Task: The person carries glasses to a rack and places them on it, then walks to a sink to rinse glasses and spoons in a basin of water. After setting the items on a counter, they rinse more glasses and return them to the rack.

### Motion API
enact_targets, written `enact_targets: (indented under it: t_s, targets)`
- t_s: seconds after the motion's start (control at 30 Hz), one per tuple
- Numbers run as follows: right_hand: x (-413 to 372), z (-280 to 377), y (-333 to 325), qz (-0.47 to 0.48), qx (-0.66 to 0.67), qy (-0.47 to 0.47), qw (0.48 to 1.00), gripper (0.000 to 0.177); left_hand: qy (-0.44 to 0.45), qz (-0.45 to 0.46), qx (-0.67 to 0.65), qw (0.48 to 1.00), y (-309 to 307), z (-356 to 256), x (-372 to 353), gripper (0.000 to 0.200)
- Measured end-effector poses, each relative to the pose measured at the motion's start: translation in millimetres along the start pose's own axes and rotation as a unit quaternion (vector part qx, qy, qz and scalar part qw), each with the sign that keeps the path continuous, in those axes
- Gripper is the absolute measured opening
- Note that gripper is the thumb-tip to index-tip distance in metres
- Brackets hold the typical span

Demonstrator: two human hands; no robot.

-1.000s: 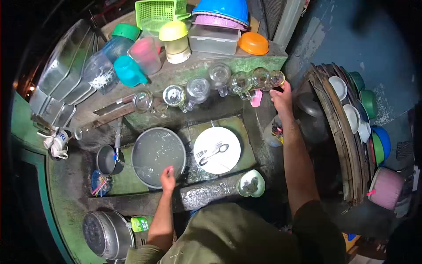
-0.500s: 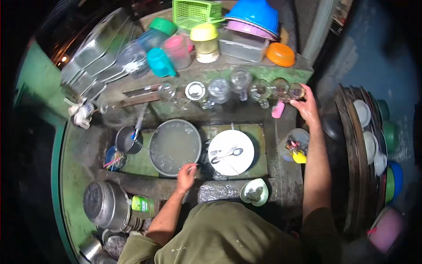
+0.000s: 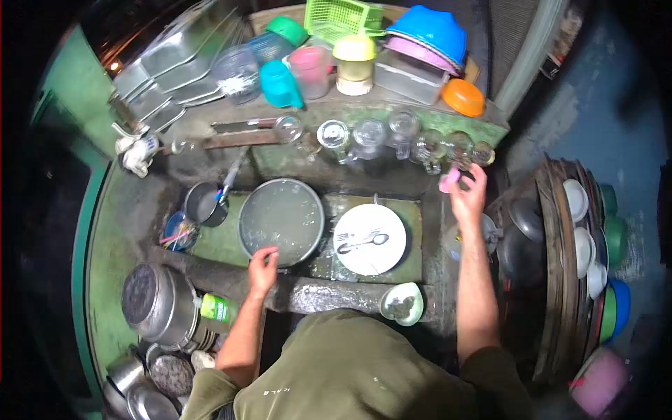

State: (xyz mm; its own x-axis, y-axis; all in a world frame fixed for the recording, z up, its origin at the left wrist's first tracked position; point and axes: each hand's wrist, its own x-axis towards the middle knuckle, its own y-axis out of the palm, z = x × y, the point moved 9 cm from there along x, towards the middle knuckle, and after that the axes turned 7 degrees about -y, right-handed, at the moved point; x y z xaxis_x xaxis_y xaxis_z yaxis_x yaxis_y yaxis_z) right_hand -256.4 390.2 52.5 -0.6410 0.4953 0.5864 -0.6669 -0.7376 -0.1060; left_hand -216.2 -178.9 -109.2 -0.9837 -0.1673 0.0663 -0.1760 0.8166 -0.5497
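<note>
My left hand (image 3: 262, 271) is at the near rim of a grey basin (image 3: 242, 231) of cloudy water, fingers loosely curled and apart, with nothing visible in them. Reaching forward on the right, my right hand (image 3: 469, 199) has its fingers spread below a small glass jar (image 3: 483, 152) at the end of the ledge. Its thumb is right at a small pink piece (image 3: 449, 180) by the ledge's front. Beside the basin sits a white plate (image 3: 371, 260) with a spoon (image 3: 379, 239) and a fork (image 3: 343, 241) on it.
Several glass mugs (image 3: 368, 136) line the ledge. Plastic tubs and a green basket (image 3: 343, 19) stand behind. A heart-shaped dish (image 3: 402, 305) rests on the near edge, a pot (image 3: 205, 203) on the left. A wooden rack (image 3: 553, 266) of dishes is at right.
My right hand has come off the small end jar and drawn back toward the pink piece. My left hand has moved left along the basin's near rim. The view has shifted slightly.
</note>
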Motion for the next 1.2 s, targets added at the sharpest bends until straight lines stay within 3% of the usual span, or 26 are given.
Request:
enact_targets:
  t_s: [0.13, 0.27, 0.33, 0.37, 0.43, 0.5, 0.57, 0.6, 0.7, 0.77, 0.8, 0.83, 0.87, 0.9, 0.97, 1.13, 1.2]
  targets:
    - [-7, -34, 21, -0.018, 0.007, 0.101, 0.995, 0.074, -0.082, 0.015, -0.053, 0.995, -26, 38, -2, 0.015]
    - [-6, -23, 23, -0.055, 0.004, 0.008, 0.998, 0.073, -0.07, 0.03, -0.084, 0.994, -13, 15, -4, 0.014]
    - [-6, -5, 31, -0.002, -0.156, -0.116, 0.981, 0.065, -0.029, 0.056, -0.063, 0.996, 2, -24, -2, 0.014]
    - [-7, -7, 33, 0.0, -0.153, -0.116, 0.981, 0.065, -0.011, 0.07, -0.056, 0.996, 11, -44, 1, 0.014]
    - [-10, -42, 47, 0.058, 0.016, 0.048, 0.997, 0.06, 0.031, 0.098, -0.056, 0.993, 30, -87, 9, 0.013]
    - [-11, -43, 53, 0.074, 0.017, 0.046, 0.996, 0.059, 0.085, 0.135, -0.081, 0.984, 44, -165, 18, 0.012]
    - [-13, -31, 60, 0.084, 0.017, 0.062, 0.994, 0.054, 0.291, 0.108, -0.05, 0.949, 45, -265, 28, 0.01]
    - [-13, -12, 64, 0.074, 0.076, 0.06, 0.993, 0.043, 0.335, 0.113, -0.067, 0.933, 48, -306, 34, 0.01]
    - [-10, -34, 82, 0.117, 0.18, 0.076, 0.974, 0.032, 0.455, 0.101, -0.066, 0.882, 66, -413, 51, 0.011]
    - [-5, -28, 83, 0.12, 0.177, 0.058, 0.975, 0.023, 0.497, 0.099, 0.072, 0.859, 108, -451, 78, 0.034]
    - [-6, -34, 87, 0.128, 0.22, 0.106, 0.961, 0.021, 0.499, 0.098, 0.073, 0.858, 121, -462, 88, 0.034]
    - [-7, -39, 92, 0.137, 0.263, 0.154, 0.943, 0.018, 0.484, 0.091, 0.168, 0.854, 143, -466, 100, 0.05]
    - [-6, -38, 93, 0.145, 0.261, 0.152, 0.942, 0.014, 0.463, 0.084, 0.262, 0.843, 161, -465, 113, 0.066]
    - [-4, -37, 90, 0.144, 0.262, 0.153, 0.942, 0.014, 0.464, 0.084, 0.264, 0.842, 165, -468, 118, 0.066]
    - [-5, -41, 103, 0.233, 0.308, 0.228, 0.894, 0.013, 0.342, 0.277, 0.326, 0.837, 200, -446, 135, 0.085]
    - [4, -34, 102, 0.151, 0.334, 0.195, 0.91, 0.015, 0.43, 0.247, 0.285, 0.82, 187, -465, 134, 0.085]
    - [11, -16, 99, 0.133, 0.326, 0.151, 0.924, 0.014, 0.41, 0.246, 0.26, 0.839, 174, -473, 131, 0.081]
